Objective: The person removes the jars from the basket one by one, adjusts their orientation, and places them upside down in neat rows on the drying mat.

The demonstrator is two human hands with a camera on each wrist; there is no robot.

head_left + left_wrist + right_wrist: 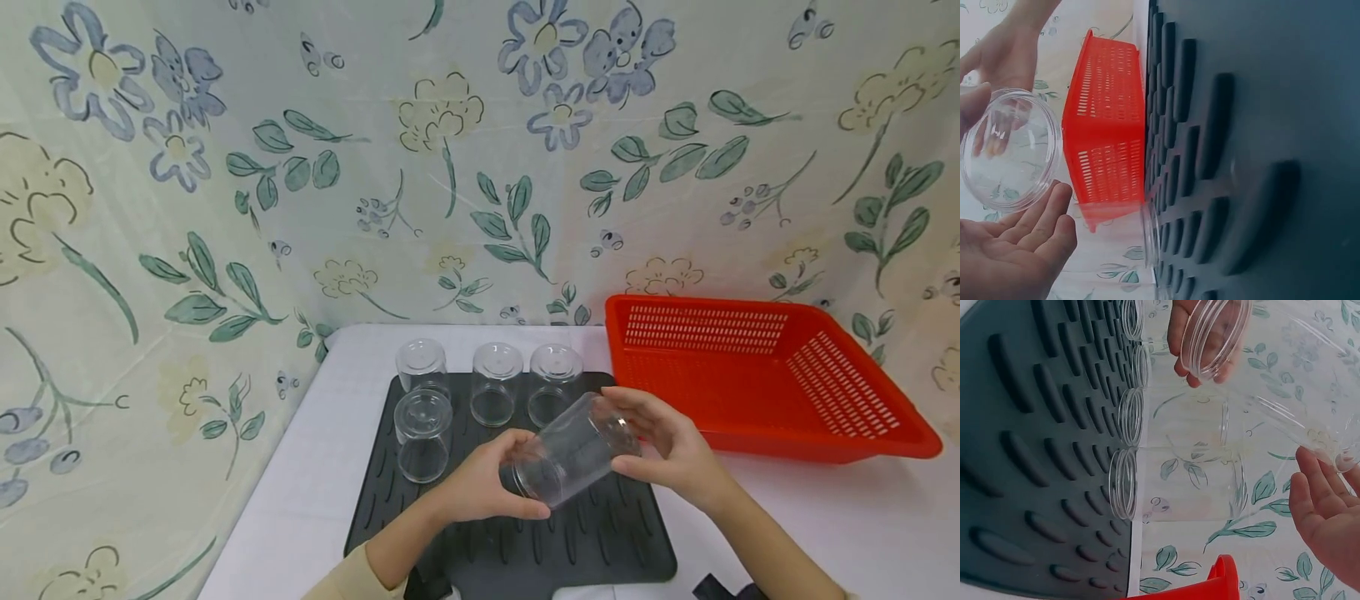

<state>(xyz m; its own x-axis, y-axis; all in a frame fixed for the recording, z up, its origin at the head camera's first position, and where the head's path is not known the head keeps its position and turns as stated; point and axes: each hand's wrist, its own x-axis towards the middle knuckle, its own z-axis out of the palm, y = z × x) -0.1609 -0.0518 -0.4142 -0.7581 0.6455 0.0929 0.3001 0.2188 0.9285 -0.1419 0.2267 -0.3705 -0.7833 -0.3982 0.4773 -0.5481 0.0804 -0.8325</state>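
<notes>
A clear glass jar (572, 454) is held tilted in the air above the dark ridged drying mat (615, 542). My left hand (480, 483) holds its lower end, thumb and fingers on opposite sides of the threaded mouth (1207, 344). At the raised base end, my right hand (678, 450) grips the jar between thumb and fingers. From the left wrist view, the jar's round mouth (1054, 159) faces the camera. Several similar jars stand mouth down on the mat, among them a near-left jar (423, 437) and a back-right jar (555, 387).
A red plastic basket (750, 437) with slotted walls stands to the right of the mat on the white table (300, 500). Behind and to the left hangs a floral cloth (450, 183). Dark straps (427, 585) show near the wrists at the bottom edge.
</notes>
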